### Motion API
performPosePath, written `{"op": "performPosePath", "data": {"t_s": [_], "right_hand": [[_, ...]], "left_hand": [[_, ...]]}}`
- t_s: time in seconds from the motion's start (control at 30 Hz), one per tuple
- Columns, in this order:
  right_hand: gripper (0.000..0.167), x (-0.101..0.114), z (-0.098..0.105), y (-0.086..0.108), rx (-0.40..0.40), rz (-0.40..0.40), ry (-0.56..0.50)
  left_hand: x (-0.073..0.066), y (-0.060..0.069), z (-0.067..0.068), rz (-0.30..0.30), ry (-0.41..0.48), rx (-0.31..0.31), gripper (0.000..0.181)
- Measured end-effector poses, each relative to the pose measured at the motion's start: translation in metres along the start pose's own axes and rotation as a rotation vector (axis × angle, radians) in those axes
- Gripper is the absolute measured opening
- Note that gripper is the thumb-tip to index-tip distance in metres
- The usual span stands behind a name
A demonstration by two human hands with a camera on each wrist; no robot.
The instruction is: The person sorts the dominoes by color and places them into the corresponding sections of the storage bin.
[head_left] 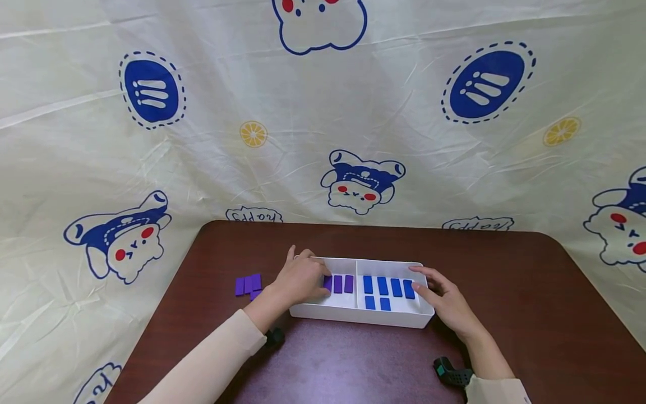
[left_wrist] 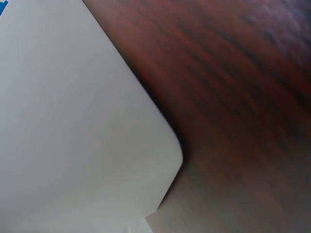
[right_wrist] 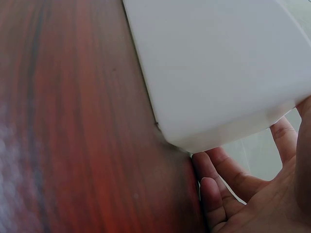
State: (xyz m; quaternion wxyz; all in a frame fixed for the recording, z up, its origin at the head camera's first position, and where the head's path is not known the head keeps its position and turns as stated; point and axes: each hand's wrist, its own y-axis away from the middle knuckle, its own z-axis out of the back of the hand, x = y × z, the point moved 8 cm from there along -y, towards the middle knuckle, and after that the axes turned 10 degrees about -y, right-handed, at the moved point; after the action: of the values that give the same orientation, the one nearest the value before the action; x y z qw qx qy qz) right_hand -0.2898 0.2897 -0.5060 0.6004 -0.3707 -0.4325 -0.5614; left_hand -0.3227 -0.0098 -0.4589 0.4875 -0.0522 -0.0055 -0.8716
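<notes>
A white two-compartment box [head_left: 357, 318] stands on the table. My left hand [head_left: 301, 278] reaches over its left end, and thumb and forefinger pinch a purple tile [head_left: 328, 283] at the left of the row. Beside it lie two more purple tiles [head_left: 344, 284]. In the right compartment, several blue tiles [head_left: 382, 286] form two rows. My right hand [head_left: 449, 300] holds the box's right end, thumb over the rim near the last blue tile. In the right wrist view, fingers [right_wrist: 238, 179] lie along the outer end wall. The left wrist view shows only box wall and table, no fingers.
Several loose purple tiles [head_left: 248, 285] lie left of the box, partly hidden by my left forearm. Dark brown table [head_left: 530, 292] surrounds the box. A pale printed sheet [head_left: 303, 179] hangs behind the table's far edge. Each wrist wears a dark band [head_left: 451, 372].
</notes>
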Motion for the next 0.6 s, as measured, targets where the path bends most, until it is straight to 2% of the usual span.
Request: {"op": "performPosePath", "data": {"t_s": [0.6], "right_hand": [[0.053, 0.0008, -0.0004, 0.0003, 0.003, 0.001, -0.009]], "left_hand": [[0.0014, -0.001, -0.0044, 0.013, 0.001, 0.003, 0.038]]}}
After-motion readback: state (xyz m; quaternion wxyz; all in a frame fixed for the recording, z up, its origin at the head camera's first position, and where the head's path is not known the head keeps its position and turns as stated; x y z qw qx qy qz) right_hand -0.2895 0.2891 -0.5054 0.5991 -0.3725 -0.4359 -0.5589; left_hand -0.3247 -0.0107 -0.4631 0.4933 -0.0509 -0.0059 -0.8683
